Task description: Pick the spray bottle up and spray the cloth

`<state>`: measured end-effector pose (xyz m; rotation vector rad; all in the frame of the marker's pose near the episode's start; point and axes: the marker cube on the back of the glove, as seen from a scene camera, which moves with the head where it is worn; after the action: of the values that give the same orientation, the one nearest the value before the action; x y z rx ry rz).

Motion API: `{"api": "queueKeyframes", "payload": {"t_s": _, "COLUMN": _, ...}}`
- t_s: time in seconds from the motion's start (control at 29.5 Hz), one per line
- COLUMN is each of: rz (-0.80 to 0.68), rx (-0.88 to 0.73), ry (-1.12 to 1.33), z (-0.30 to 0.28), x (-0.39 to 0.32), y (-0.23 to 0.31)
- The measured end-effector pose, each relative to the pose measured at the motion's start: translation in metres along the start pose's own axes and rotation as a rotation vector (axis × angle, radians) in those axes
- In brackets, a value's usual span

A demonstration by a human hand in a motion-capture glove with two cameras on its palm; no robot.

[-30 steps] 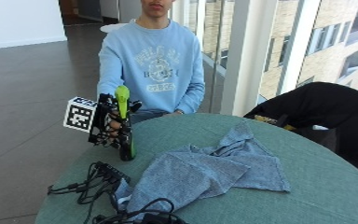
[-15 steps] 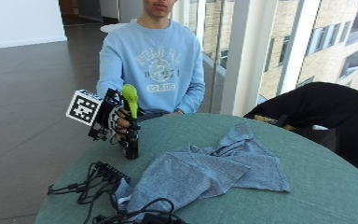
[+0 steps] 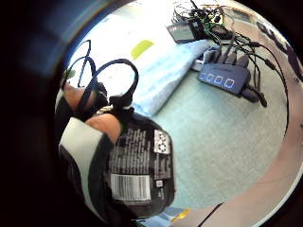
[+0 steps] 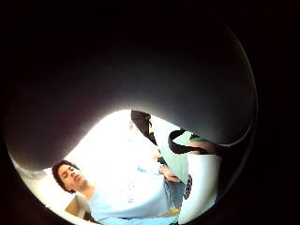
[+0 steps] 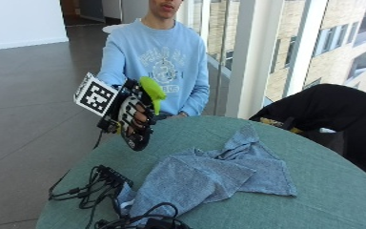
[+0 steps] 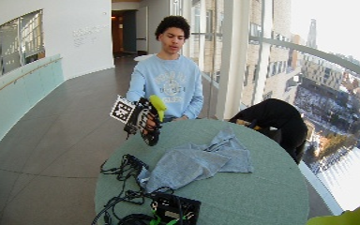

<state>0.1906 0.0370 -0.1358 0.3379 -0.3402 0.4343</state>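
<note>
Above the green table (image 5: 335,191), hand (image 5: 132,117) clamped round spray bottle (image 5: 146,112), beside blue cloth (image 5: 215,174).

Source: daylight came in through the tall windows (image 5: 335,52) behind the person.
Glare: part of the cloth (image 3: 170,71) washed out to white.
Shadow: the thumb-side palm view was mostly dark.
</note>
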Motion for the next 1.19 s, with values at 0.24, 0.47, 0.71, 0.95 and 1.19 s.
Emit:
{"api": "queueKeyframes", "payload": {"t_s": 0.24, "rz": 0.077, "rx": -0.148, "ry": 0.093, "z": 0.006, "x": -0.015, "y": -0.018}}
{"api": "queueKeyframes", "payload": {"t_s": 0.47, "rz": 0.172, "rx": -0.286, "ry": 0.131, "z": 0.018, "x": -0.018, "y": -0.027}}
{"api": "queueKeyframes", "payload": {"t_s": 0.71, "rz": 0.175, "rx": -0.348, "ry": 0.151, "z": 0.033, "x": -0.018, "y": -0.027}}
{"api": "queueKeyframes", "payload": {"t_s": 0.95, "rz": 0.168, "rx": -0.376, "ry": 0.160, "z": 0.039, "x": -0.019, "y": -0.026}}
{"api": "queueKeyframes", "payload": {"t_s": 1.19, "rz": 0.164, "rx": -0.380, "ry": 0.155, "z": 0.040, "x": -0.021, "y": -0.026}}
